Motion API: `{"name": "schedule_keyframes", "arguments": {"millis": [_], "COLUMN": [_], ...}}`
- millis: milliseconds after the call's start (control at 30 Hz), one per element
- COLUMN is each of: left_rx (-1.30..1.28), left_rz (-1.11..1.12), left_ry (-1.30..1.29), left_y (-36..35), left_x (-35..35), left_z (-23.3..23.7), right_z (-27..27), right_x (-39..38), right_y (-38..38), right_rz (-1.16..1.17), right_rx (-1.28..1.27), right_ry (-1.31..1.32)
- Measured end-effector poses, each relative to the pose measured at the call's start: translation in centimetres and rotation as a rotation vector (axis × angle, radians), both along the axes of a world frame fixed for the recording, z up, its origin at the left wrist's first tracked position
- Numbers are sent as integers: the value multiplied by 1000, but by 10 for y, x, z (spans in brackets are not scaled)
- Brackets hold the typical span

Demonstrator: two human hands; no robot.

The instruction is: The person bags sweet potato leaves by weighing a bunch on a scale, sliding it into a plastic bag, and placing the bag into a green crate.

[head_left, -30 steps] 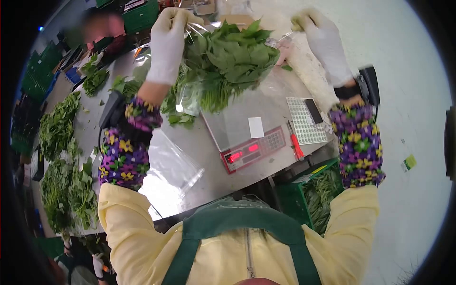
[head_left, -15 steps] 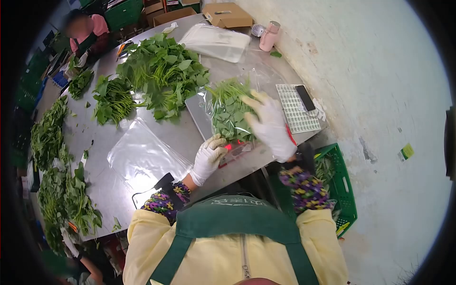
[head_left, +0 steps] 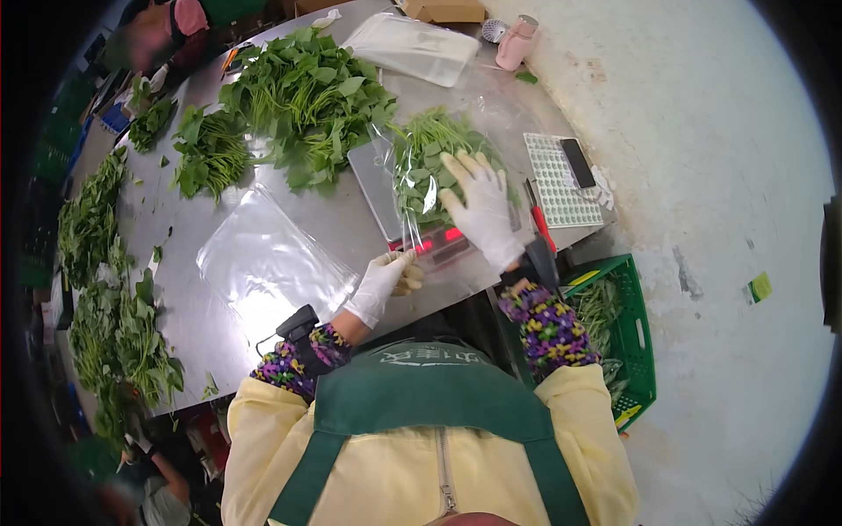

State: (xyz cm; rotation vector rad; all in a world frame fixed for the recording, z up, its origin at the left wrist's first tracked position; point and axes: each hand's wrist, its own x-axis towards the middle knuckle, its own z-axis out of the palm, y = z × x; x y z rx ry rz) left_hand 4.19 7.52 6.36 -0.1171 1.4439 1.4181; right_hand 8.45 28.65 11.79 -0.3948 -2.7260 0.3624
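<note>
Right now the work looks to be at the weighing stage: a bag of greens (head_left: 428, 162) lies on the pan of the scale (head_left: 379, 180), stems pointing away from the person and the leafy end toward them. The right hand (head_left: 481, 212), in a white glove, rests flat on top of the bag, fingers (head_left: 465, 171) spread apart and straight, pressing the leaves down rather than gripping them. The left hand (head_left: 382, 279), also gloved, sits at the near edge of the scale, just below its red display (head_left: 443, 238); its fingers are curled together and appear pinched on the loose plastic at the bag's open end.

Beyond the scale a big loose pile of greens (head_left: 307, 88) is heaped on the steel table (head_left: 175, 223), and to the left of the scale an empty clear bag (head_left: 263, 263) lies flat. To the right of the scale are a white keypad tray (head_left: 554, 188) with a phone (head_left: 578, 163) on it and a red-handled tool (head_left: 542, 230). Below and to the right of the scale, off the table, stands a green crate (head_left: 633, 326).

As a judgement, the next move calls for lifting the flat hand's weight off the bag so the display reads true, while the pinch at the open end holds the leaves inside.
</note>
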Motion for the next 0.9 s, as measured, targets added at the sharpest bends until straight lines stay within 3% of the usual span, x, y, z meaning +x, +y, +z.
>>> {"name": "schedule_keyframes", "arguments": {"millis": [67, 167, 233, 400, 467, 567, 900], "left_rx": [28, -3, 49, 117, 56, 127, 370], "left_rz": [40, 125, 143, 62, 30, 98, 175], "left_ry": [72, 9, -49, -102, 0, -25, -306], "left_y": [-1, -1, 2, 0, -3, -7, -9], "left_x": [1, 8, 11, 8, 6, 8, -1], "left_z": [-9, 1, -4, -18, -19, -29, -39], "right_z": [14, 2, 8, -8, -5, -9, -30], "right_x": [28, 66, 79, 78, 74, 69, 48], "right_y": [-5, -21, -41, -63, -66, -75, -101], "right_rz": [49, 80, 208, 198, 155, 134, 116], "right_rx": [-177, -313, -361, -406, -506, -569, -453], "right_ry": [236, 230, 69, -2, 19, 18, -72]}}
